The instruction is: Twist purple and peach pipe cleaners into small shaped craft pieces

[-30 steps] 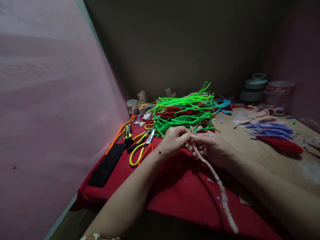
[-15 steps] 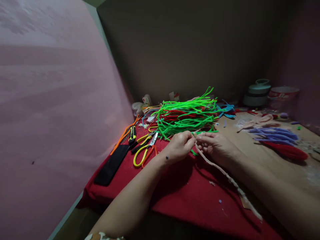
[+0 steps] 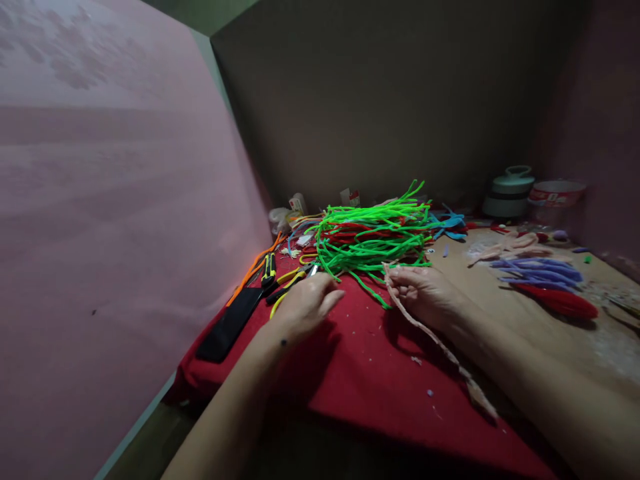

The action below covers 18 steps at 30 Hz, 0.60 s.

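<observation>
The head view shows two bare hands over a red cloth, close to a bundle of green and red strands, which is the landmark here. The right hand is just before the bundle, at its right part as seen from the person. Its thumb and fingers are pinched together on a pale strand, near one end of it. This end stands up a little above the fingertips, and the rest hangs down from the bundle's near side toward the person, with a rougher far end. The left hand is before the bundle's left end, apart from the pale strand. Its fingers are bent; their inner side is hidden, so I cannot tell if they are closed on something. This hand partly covers the scissors, and whether it touches them I also cannot tell. To the left of the bundle lie pliers, a cutter and orange strands. To its right, on a brown board, are purple strands and a red piece.
</observation>
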Each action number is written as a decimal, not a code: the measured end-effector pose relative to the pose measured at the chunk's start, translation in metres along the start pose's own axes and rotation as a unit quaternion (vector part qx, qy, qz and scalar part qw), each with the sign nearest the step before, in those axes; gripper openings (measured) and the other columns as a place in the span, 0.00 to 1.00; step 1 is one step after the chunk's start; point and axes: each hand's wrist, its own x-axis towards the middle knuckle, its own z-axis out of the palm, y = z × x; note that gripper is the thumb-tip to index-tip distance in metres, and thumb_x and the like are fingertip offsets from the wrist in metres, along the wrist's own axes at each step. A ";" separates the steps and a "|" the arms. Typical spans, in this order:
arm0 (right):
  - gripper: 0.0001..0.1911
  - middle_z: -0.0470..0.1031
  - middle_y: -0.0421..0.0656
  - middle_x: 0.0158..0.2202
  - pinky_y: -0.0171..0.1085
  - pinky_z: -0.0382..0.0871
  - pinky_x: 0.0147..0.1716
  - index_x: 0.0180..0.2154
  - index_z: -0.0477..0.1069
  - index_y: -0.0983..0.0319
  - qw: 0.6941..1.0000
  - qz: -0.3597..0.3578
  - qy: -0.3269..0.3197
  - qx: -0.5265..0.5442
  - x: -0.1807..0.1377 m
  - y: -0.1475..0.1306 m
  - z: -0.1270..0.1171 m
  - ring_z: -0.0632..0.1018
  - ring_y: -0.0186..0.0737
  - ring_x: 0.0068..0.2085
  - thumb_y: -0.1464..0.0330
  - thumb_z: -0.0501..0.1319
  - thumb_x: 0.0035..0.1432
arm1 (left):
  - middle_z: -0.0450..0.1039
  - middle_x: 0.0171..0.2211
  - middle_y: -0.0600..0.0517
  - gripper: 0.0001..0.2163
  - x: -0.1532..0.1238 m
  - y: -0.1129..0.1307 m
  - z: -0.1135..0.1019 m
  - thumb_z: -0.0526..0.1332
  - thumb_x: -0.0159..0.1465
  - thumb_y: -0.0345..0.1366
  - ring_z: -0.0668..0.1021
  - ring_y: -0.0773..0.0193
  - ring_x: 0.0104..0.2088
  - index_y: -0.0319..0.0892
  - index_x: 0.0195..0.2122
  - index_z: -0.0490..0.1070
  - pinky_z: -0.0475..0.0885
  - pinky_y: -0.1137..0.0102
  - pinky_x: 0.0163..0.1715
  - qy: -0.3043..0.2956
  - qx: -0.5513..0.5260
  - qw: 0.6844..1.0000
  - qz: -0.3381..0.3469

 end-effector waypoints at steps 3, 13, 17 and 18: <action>0.06 0.70 0.41 0.20 0.28 0.62 0.18 0.24 0.71 0.66 1.000 0.012 -0.002 0.022 0.000 -0.001 0.001 0.68 0.27 0.19 0.74 0.66 0.39 | 0.70 0.34 0.45 0.11 -0.020 -0.035 -0.003 0.50 0.61 0.42 0.73 0.60 0.32 0.40 0.33 0.66 0.63 0.68 0.31 -0.024 0.132 0.981 -0.144; 0.08 0.71 0.38 0.20 0.27 0.65 0.19 0.30 0.71 0.66 0.998 0.025 -0.010 0.056 -0.006 -0.006 0.006 0.69 0.26 0.19 0.76 0.65 0.42 | 0.72 0.36 0.42 0.12 -0.032 -0.054 0.009 0.49 0.57 0.33 0.75 0.55 0.34 0.40 0.41 0.63 0.63 0.68 0.29 -0.096 0.141 0.954 -0.245; 0.08 0.75 0.42 0.24 0.27 0.65 0.18 0.33 0.70 0.65 0.997 0.039 -0.001 0.063 -0.006 -0.009 0.006 0.71 0.29 0.20 0.76 0.61 0.46 | 0.72 0.35 0.44 0.15 -0.047 -0.059 0.001 0.50 0.57 0.36 0.75 0.57 0.33 0.41 0.45 0.61 0.63 0.68 0.30 -0.088 0.069 0.966 -0.235; 0.08 0.76 0.43 0.24 0.27 0.65 0.17 0.33 0.70 0.65 0.997 0.039 -0.005 0.065 -0.006 -0.009 0.005 0.71 0.29 0.19 0.76 0.61 0.47 | 0.72 0.34 0.46 0.15 -0.053 -0.060 0.000 0.50 0.56 0.37 0.74 0.58 0.33 0.41 0.44 0.62 0.64 0.68 0.31 -0.073 0.047 0.970 -0.229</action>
